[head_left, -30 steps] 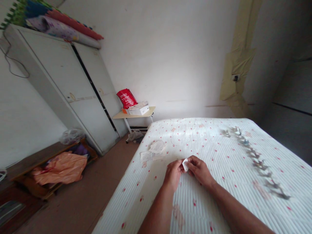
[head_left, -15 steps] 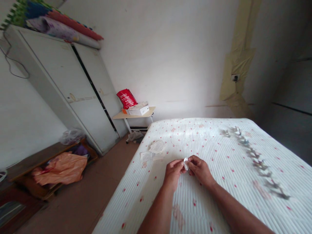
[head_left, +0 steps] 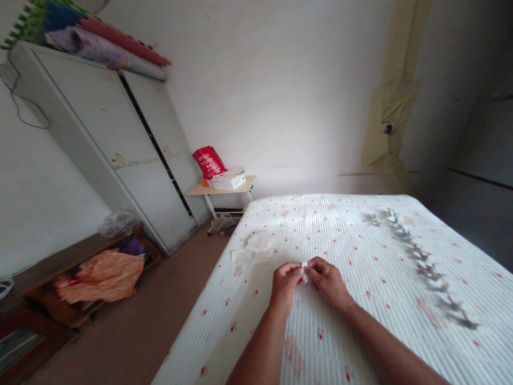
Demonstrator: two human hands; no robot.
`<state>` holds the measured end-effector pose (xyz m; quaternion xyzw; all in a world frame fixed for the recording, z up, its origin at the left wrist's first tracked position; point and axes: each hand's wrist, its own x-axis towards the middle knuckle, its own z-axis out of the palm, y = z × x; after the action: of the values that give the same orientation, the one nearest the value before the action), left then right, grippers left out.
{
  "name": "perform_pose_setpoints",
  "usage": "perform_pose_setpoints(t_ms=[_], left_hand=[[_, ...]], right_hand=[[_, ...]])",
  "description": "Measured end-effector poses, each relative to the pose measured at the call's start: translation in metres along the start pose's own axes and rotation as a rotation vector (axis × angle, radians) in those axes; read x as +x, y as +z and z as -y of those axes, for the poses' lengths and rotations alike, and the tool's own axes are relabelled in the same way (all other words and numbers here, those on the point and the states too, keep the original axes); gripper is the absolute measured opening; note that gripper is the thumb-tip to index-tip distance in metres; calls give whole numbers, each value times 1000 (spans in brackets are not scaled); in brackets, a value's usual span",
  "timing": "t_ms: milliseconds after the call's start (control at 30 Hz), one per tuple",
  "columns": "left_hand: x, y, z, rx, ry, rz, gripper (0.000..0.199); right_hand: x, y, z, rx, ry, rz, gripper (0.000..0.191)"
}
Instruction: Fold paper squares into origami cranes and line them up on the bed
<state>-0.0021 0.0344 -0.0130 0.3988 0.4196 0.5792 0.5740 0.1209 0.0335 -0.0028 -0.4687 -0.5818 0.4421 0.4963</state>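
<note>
A small folded piece of white paper [head_left: 305, 270] is pinched between both hands above the mattress [head_left: 340, 342]. My left hand [head_left: 287, 280] grips its left side with thumb and fingertips. On its right side, the thumb and fingers of my right hand [head_left: 327, 279] are closed. The fingers hide much of the paper, so its full shape cannot be made out. Left of the hands lie several flat printed paper sheets [head_left: 258, 242]. Over on the right, a slanting row of small folded paper figures [head_left: 420, 254] stands on the mattress.
Behind the mattress's left corner stands a small table [head_left: 196, 189] with a red bag [head_left: 209, 162] and a white box [head_left: 230, 182]. A pale wardrobe [head_left: 100, 123] leans into view at left. An orange plastic bag [head_left: 102, 275] lies on a low wooden unit.
The fingers have shifted slightly on the paper, which now looks narrower and more squeezed between the thumbs. Both arms stay nearly in place.
</note>
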Motion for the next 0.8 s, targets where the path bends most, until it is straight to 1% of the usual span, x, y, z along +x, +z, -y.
perform_pose_setpoints(t_ms=[100, 267, 400, 500, 667, 800], left_hand=[[-1, 1, -2, 47, 26, -6, 26], [-3, 4, -8, 110, 28, -35, 20], [-5, 4, -10, 151, 33, -45, 16], [-4, 3, -8, 188, 60, -36, 14], [-1, 0, 0, 300, 133, -49, 12], [0, -1, 7, 412, 200, -53, 10]], right_hand=[[-1, -1, 2, 2, -5, 30, 26], [-1, -4, 0, -40, -20, 68, 24], [-1, -5, -3, -103, -73, 93, 25], [-2, -4, -3, -149, -114, 109, 25], [-2, -3, -4, -283, -160, 59, 22], [-1, -2, -6, -335, -162, 28, 20]])
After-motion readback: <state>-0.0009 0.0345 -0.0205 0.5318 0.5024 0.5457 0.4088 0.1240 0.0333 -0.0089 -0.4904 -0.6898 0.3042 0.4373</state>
